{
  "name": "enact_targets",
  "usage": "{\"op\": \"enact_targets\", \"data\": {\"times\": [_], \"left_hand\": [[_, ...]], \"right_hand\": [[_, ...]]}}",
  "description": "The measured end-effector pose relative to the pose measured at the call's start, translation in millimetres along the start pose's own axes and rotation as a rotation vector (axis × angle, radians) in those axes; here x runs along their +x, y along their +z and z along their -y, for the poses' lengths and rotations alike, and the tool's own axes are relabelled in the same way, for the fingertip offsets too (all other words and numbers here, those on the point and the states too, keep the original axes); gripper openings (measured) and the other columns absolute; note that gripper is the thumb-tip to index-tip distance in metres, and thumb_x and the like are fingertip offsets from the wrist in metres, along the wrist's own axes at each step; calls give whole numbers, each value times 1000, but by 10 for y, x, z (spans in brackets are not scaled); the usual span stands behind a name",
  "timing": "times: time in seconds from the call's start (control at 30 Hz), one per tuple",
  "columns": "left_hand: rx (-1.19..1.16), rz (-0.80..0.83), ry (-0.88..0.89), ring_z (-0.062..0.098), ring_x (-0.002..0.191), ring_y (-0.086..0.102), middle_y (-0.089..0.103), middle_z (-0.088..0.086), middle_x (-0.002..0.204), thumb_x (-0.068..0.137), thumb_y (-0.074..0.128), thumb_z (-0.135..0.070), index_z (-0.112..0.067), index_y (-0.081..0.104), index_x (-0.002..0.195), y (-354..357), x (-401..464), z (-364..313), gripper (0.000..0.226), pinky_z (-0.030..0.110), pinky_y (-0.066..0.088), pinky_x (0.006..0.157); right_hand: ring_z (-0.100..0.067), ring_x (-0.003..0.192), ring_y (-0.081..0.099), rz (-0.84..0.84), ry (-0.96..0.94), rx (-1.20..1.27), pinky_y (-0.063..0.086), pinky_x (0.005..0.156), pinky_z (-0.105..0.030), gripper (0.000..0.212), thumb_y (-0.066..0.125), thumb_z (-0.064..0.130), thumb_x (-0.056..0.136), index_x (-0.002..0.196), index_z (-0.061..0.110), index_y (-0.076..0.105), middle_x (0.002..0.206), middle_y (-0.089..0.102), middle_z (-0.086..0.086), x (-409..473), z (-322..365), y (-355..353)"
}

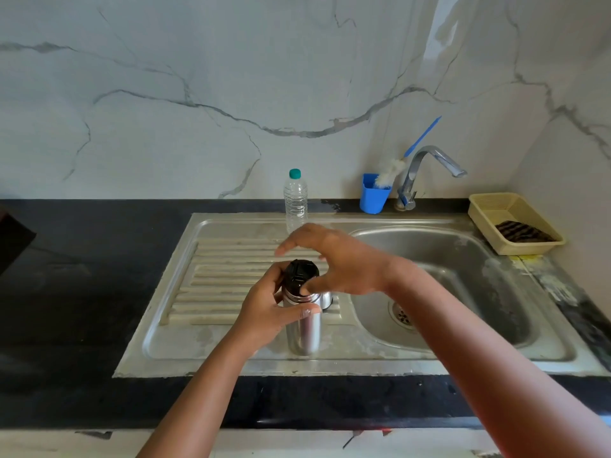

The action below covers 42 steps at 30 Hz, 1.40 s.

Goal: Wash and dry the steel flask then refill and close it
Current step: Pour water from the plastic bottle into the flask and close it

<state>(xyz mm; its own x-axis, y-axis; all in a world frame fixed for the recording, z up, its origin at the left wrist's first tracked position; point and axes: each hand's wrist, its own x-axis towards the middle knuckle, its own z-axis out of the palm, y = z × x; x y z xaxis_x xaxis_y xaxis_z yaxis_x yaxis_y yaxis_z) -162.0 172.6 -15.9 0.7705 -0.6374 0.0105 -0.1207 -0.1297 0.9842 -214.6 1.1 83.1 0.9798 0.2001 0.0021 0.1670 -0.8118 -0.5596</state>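
Flask [304, 328] of polished steel stands upright on the front part of the sink's ribbed draining board [224, 276], just left of the basin [439, 269], and carries a black cap [299, 274]. We see the left hand [267, 312] wrapped round the flask's upper body, thumb across the front and fingers curled behind. The right hand [340, 262] comes in from the basin side above the cap: its thumb touches the cap's lower edge, while the other fingers arch spread and loose over the top without closing. Behind the flask, at the back of the draining board, stands a clear plastic water bottle [295, 201] with a green lid. Further right we find a blue holder [374, 193] with a bottle brush [390, 175], then the steel tap [426, 173]. At the far right a cream basket [496, 206] holds a dark scrubber [524, 231]. Black countertop [82, 292] surrounds the sink.
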Motion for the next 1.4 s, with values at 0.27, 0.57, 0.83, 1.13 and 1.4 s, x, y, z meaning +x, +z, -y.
{"op": "enact_targets", "data": {"times": [0.27, 0.57, 0.83, 1.13, 1.4], "left_hand": [[30, -16, -18, 11, 104, 68, 70, -12, 110, 62, 92, -25, -28, 55, 120, 16, 3, 16, 68, 32, 55, 92], [161, 94, -51, 3, 104, 66, 70, -15, 110, 69, 89, -11, -33, 57, 120, -115, 71, -31, 64, 29, 52, 93], [236, 34, -5, 4, 100, 66, 71, -15, 102, 64, 91, -19, -29, 62, 109, -117, 89, 44, 54, 31, 53, 88], [231, 32, 3, 3, 102, 66, 71, -15, 104, 63, 93, -21, -31, 62, 111, -96, 80, 23, 59, 28, 52, 88], [-22, 263, -89, -5, 133, 44, 49, -22, 144, 59, 73, -76, -36, 36, 146, -264, 143, 37, 103, 24, 38, 110]], "right_hand": [[-17, 95, 58, -27, -55, -278, 49, 82, -31, 47, 73, 19, 78, 123, 26, 63, 110, 57, 3, 65, 35, 59], [-17, 109, 52, 111, -104, -334, 47, 89, -36, 51, 68, 43, 86, 132, 24, 55, 118, 59, 4, 97, -102, -32], [-19, 93, 50, 84, -255, -640, 34, 70, -28, 53, 54, 56, 92, 122, 12, 54, 106, 59, -5, 173, -82, 36], [-25, 88, 55, -112, -17, -560, 31, 68, -31, 56, 53, 65, 88, 110, 13, 52, 101, 64, -7, 85, -86, 298], [-12, 65, 58, -303, 295, 315, 47, 70, -28, 45, 45, 57, 95, 98, 16, 64, 70, 62, -2, 111, -742, 367]]}}
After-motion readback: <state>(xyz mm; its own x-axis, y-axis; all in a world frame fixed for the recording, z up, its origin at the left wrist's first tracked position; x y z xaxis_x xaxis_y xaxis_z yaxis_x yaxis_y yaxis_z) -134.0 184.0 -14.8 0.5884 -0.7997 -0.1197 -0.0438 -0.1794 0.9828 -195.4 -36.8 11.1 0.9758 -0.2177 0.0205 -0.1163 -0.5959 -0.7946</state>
